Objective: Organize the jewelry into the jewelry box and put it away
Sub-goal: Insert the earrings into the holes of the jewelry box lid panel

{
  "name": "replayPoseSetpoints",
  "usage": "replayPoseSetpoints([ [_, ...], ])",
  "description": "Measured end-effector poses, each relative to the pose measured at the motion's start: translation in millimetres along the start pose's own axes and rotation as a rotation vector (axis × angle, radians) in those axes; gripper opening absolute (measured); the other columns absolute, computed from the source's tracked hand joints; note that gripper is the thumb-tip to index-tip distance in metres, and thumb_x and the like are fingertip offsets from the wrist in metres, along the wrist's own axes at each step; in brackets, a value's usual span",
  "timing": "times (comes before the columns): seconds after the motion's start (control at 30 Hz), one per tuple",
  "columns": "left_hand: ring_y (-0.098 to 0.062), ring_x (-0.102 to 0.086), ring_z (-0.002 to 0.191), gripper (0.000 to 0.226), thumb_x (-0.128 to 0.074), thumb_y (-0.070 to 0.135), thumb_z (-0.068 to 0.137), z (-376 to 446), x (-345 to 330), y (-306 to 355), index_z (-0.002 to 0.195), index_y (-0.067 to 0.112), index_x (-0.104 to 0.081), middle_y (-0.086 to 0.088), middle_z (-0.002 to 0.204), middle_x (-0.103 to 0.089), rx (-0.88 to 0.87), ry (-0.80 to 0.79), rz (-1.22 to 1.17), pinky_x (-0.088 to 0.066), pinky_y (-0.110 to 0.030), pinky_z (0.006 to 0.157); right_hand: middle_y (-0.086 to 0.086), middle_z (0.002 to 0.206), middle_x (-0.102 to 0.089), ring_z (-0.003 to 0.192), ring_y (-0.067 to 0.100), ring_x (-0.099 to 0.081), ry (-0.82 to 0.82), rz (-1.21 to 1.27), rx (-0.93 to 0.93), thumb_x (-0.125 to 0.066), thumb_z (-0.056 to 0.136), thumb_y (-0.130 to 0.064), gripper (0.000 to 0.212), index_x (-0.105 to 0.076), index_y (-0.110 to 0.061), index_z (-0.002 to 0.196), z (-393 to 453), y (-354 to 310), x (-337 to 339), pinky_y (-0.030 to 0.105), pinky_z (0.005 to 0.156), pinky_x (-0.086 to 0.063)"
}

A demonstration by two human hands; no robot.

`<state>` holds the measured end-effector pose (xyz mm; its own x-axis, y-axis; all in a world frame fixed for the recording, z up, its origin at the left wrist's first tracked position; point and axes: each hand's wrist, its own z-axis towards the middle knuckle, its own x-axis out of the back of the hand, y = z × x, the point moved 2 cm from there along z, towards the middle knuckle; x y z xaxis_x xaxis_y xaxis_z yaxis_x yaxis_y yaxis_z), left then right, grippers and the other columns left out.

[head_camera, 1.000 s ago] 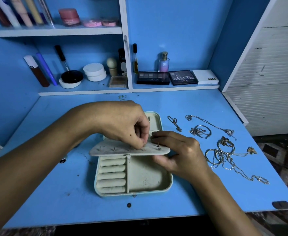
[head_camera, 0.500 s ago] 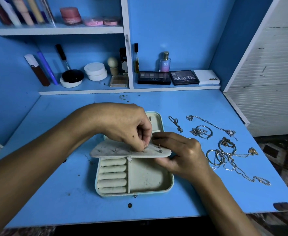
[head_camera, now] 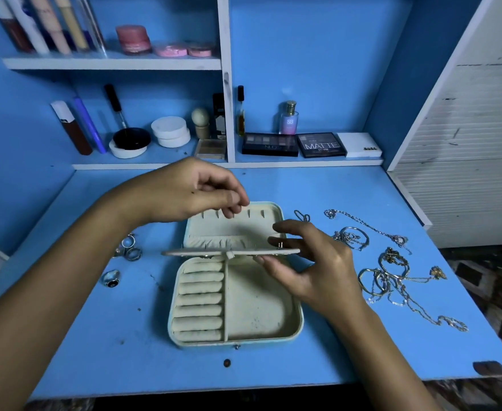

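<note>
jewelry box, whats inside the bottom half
The jewelry box bottom shows ring rolls left, a bare compartment right. The flap and right hand cover its back edge.
</note>
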<state>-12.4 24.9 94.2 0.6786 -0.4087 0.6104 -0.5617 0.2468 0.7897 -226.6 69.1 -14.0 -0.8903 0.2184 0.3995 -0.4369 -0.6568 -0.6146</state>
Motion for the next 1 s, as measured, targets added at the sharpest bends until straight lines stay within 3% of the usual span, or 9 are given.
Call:
replayPoseSetpoints([
  [0.13, -0.014, -0.07, 0.086, 0.016, -0.055, 0.01, 0.096, -8.0, 2.7, -20.7, 0.095, 0.012, -0.071, 0.0, 0.086, -0.075, -0.013, 0.229, -0.186, -0.054, -0.032, 0.09, -0.01, 0.114, -0.069, 0.09, 0.01, -0.07, -0.008, 0.0, 0.012, -0.079, 0.08, -0.042, 0.055, -0.054, -0.026, 0.127, 6.3, -5.6, 1.0, 0.021, 0.075, -0.057],
  [0.23, -0.015, -0.069, 0.087, 0.016, -0.06, 0.013, 0.096, -14.7, -1.3, -40.9, 0.09, 0.019, -0.074, 0.0, 0.085, -0.073, -0.007, 0.361, -0.347, -0.056, -0.035, 0.088, -0.013, 0.118, -0.064, 0.086, 0.009, -0.068, -0.01, 0.006, 0.046, -0.081, 0.081, -0.033, 0.06, -0.052, -0.027, 0.133, 10.6, -6.8, 0.4, 0.022, 0.073, -0.058],
  [0.37, -0.014, -0.068, 0.083, 0.03, -0.057, 0.01, 0.096, -22.3, -16.4, -61.9, 0.081, 0.025, -0.077, 0.0, 0.083, -0.072, 0.009, 0.525, -0.565, -0.059, -0.028, 0.079, -0.013, 0.119, -0.065, 0.091, -0.003, -0.065, 0.014, 0.0, 0.075, -0.082, 0.083, -0.025, 0.052, -0.059, -0.021, 0.129, 16.0, -6.5, -3.1, 0.03, 0.078, -0.06],
  [0.53, -0.015, -0.064, 0.079, 0.023, -0.052, 0.009, 0.098, -24.2, -30.6, -79.5, 0.088, 0.015, -0.071, 0.0, 0.079, -0.072, 0.073, 0.774, -0.752, -0.049, -0.027, 0.079, -0.018, 0.1, -0.063, 0.073, -0.012, -0.057, 0.006, -0.029, 0.02, -0.082, 0.082, -0.031, 0.041, -0.068, -0.016, 0.119, 26.1, -5.0, -5.0, 0.016, 0.066, -0.053],
  [0.63, -0.006, -0.064, 0.081, 0.023, -0.053, 0.013, 0.099, -28.0, -41.7, -82.8, 0.086, 0.02, -0.071, 0.01, 0.081, -0.073, 0.121, 0.87, -0.643, -0.049, -0.019, 0.076, -0.026, 0.084, -0.056, 0.066, -0.001, -0.059, -0.045, 0.012, -0.079, -0.082, 0.081, -0.033, 0.042, -0.067, -0.021, 0.118, 32.6, -5.2, -4.8, 0.012, 0.064, -0.048],
  [0.7, 0.002, -0.064, 0.079, 0.023, -0.054, 0.014, 0.099, -31.9, -48.9, -80.9, 0.087, 0.023, -0.07, 0.016, 0.081, -0.073, 0.123, 0.924, -0.568, -0.048, -0.01, 0.072, -0.019, 0.08, -0.06, 0.069, 0.01, -0.064, -0.101, 0.055, -0.165, -0.082, 0.08, -0.034, 0.043, -0.065, -0.027, 0.119, 38.6, -5.5, -4.1, 0.014, 0.067, -0.052],
  [0.77, 0.005, -0.063, 0.077, 0.021, -0.054, 0.018, 0.1, -35.6, -51.8, -82.0, 0.088, 0.025, -0.07, 0.015, 0.082, -0.073, 0.112, 0.978, -0.546, -0.047, -0.008, 0.069, -0.012, 0.08, -0.064, 0.07, 0.009, -0.065, -0.15, 0.068, -0.227, -0.082, 0.08, -0.033, 0.043, -0.063, -0.035, 0.118, 46.3, -4.8, -4.4, 0.012, 0.069, -0.05],
  [0.87, 0.002, -0.058, 0.068, 0.021, -0.053, 0.024, 0.101, -37.2, -55.9, -86.7, 0.088, 0.021, -0.069, 0.011, 0.076, -0.07, 0.121, 0.985, -0.446, -0.043, -0.013, 0.062, -0.016, 0.093, -0.069, 0.086, -0.001, -0.067, -0.208, 0.111, -0.306, -0.082, 0.08, -0.033, 0.045, -0.059, -0.044, 0.117, 55.0, 0.1, -5.8, 0.01, 0.074, -0.051],
  [1.0, -0.006, -0.061, 0.074, 0.02, -0.053, 0.029, 0.1, -36.4, -60.0, -96.2, 0.09, 0.02, -0.067, 0.004, 0.084, -0.069, 0.157, 0.986, -0.325, -0.043, -0.016, 0.065, -0.017, 0.11, -0.068, 0.101, 0.001, -0.066, -0.286, 0.125, -0.46, -0.08, 0.079, -0.046, 0.044, -0.059, -0.049, 0.118, 62.9, 11.4, -8.6, 0.024, 0.084, -0.058],
])
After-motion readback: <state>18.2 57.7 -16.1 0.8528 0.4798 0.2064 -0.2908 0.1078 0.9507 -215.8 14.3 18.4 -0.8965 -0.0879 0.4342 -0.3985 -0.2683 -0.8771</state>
